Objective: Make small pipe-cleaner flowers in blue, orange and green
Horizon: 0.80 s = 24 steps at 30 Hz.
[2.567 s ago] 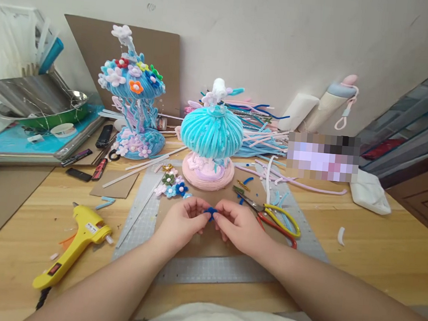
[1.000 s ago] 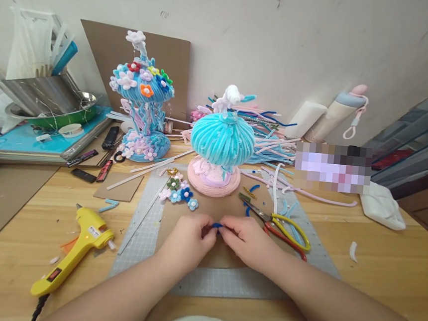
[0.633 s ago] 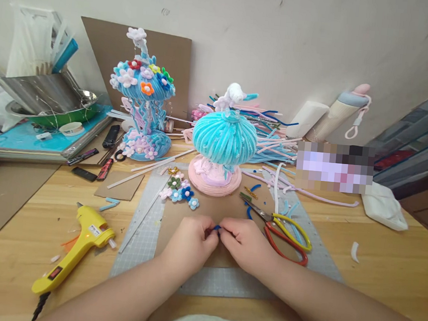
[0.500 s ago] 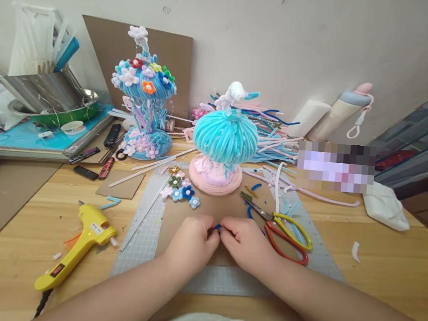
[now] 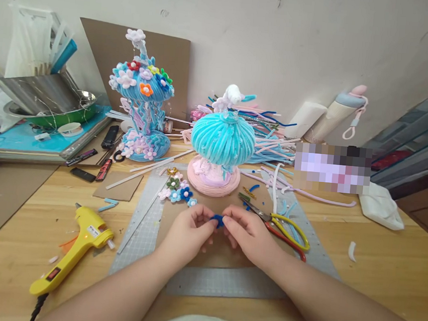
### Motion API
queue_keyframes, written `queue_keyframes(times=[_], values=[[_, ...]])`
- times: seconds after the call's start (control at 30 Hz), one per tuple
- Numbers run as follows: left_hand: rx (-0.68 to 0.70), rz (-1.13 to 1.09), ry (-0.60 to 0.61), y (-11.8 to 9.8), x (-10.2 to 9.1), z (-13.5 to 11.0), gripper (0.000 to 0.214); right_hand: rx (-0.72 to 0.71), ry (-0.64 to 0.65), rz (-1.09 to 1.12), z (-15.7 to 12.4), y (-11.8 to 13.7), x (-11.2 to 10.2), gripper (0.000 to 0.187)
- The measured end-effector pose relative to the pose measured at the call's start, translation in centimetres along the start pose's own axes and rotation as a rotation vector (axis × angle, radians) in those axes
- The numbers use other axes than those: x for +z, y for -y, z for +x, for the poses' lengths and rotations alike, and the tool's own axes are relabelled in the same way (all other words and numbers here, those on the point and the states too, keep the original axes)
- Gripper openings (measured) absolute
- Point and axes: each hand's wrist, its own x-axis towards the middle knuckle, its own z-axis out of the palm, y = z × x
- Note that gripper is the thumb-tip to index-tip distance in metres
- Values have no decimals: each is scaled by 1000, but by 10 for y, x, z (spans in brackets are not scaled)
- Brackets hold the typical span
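Observation:
Between my fingertips is a small dark-blue piece of pipe cleaner (image 5: 217, 221), bent into a compact shape. My left hand (image 5: 191, 232) pinches its left side and my right hand (image 5: 247, 233) pinches its right side, above a brown cardboard sheet (image 5: 205, 256). Just beyond stands a turquoise pipe-cleaner jellyfish (image 5: 223, 139) on a round pink base (image 5: 211, 186). Several small pipe-cleaner flowers (image 5: 181, 193) lie to the left of that base. Close to my right hand rest scissors (image 5: 285, 226) with one yellow and one red handle, the red one partly hidden.
A yellow hot glue gun (image 5: 74, 250) lies at left. Behind stands a flower-covered blue jellyfish (image 5: 143, 94). Loose pipe cleaners (image 5: 270, 153) are piled at the back. A cutting mat (image 5: 225, 284) lies under the cardboard; a white packet (image 5: 382, 205) sits at right.
Both hands have lifted slightly and turned, so more of the blue pipe-cleaner piece shows between the fingers. The whole view has shifted a little.

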Motion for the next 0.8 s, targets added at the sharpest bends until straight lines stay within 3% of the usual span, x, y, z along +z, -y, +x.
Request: queue_keyframes(times=[0.17, 0.43, 0.6, 0.8], values=[[-85, -168, 76, -5, 0, -1, 29, -40, 28, -26, 0, 2, 0, 19], [10, 202, 24, -1, 0, -3, 11, 14, 69, -72, 1, 2, 2, 16], [166, 470, 21, 3, -4, -4, 11, -31, 44, -131, 0, 1, 4, 15], [174, 503, -2, 14, 0, -4, 12, -11, -12, -195, -1, -3, 8, 20]])
